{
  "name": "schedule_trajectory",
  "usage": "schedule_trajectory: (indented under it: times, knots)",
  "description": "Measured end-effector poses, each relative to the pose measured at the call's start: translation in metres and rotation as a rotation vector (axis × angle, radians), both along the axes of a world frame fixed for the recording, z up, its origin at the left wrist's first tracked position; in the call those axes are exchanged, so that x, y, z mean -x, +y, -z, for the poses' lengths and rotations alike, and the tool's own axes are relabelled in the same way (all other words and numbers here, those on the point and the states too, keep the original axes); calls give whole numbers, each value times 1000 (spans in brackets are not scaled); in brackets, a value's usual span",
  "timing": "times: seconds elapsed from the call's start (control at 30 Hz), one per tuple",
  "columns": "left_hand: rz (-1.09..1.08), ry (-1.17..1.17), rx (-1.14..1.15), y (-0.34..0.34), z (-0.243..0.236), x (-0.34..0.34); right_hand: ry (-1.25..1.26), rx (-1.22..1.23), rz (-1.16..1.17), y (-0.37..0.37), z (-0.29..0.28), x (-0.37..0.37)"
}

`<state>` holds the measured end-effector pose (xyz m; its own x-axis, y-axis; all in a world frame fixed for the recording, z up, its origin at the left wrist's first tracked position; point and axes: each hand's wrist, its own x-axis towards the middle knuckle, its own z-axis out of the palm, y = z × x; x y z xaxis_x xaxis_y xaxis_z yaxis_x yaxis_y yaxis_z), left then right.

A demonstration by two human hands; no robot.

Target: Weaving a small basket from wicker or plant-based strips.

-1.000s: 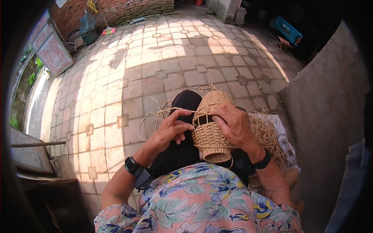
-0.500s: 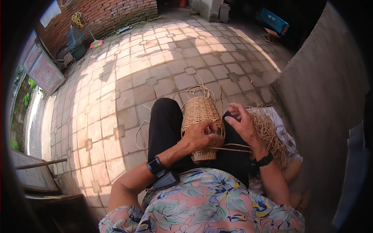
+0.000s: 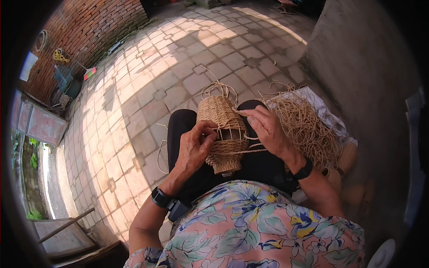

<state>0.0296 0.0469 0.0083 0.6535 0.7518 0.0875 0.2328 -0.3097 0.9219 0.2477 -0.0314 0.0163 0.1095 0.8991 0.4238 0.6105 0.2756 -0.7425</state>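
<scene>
A woven straw-coloured basket (image 3: 216, 109) rests between my knees, its narrow end towards me. Partway down its body, a gap of bare upright strands shows a darker inside. At the left edge of this gap, my left hand (image 3: 194, 147) has its fingers curled in and pinched against the weave; the exact strand in them is hidden. My right hand (image 3: 267, 129) pinches a twisted straw cord (image 3: 240, 111) at the basket's upper right side. Another pair of cords (image 3: 252, 149) runs from the lower band towards the right, under my right hand.
A large heap of loose straw cord (image 3: 306, 125) lies on white sheeting (image 3: 337, 125) to my right, with small woven pieces (image 3: 346, 158) beside it. A grey wall (image 3: 357, 67) rises at the right. Paving tiles (image 3: 129, 129) cover the yard.
My left hand has drawn back left from the front of the basket, uncovering the gap. My right hand has closed on a cord and come nearer the weave. The whole view has turned somewhat.
</scene>
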Motion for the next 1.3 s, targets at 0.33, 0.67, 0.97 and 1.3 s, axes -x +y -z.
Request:
schedule_trajectory:
  times: [0.33,0.67,0.97,1.3]
  knots:
    - [269,405,-709,-3,-4,-35,-211,47,129,-15,39,7]
    - [130,437,-588,2,3,-48,61,117,34,-4,50,6]
    - [33,-76,-47,24,-46,-16,151,13,-43,10,11,11]
    - [-39,138,-96,9,-2,17,509,309,-214,7,8,23]
